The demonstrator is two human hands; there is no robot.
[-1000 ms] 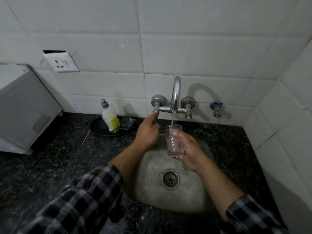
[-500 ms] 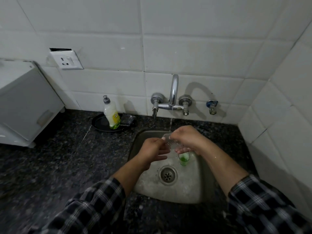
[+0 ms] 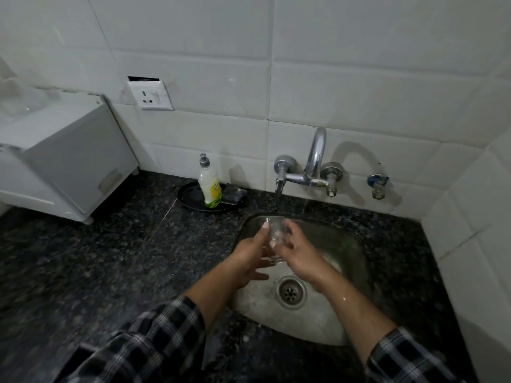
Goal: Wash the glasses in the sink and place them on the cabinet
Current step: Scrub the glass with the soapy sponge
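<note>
A clear drinking glass is held over the steel sink, tilted with its mouth toward the back wall. My left hand holds it from the left, thumb along its side. My right hand grips it from the right, fingers round its lower part. Both hands hide the base of the glass. The chrome tap stands on the wall above; a thin trickle of water falls behind the hands. The white cabinet sits on the counter at the left.
A dish soap bottle stands in a black dish with a dark scrub pad left of the tap. The drain shows below my hands. Dark granite counter surrounds the sink; a small valve is at the right.
The left hand left the tap handle and came to the glass. The glass went from upright under the running tap to tilted between both hands, and the green thing in the sink is now hidden.
</note>
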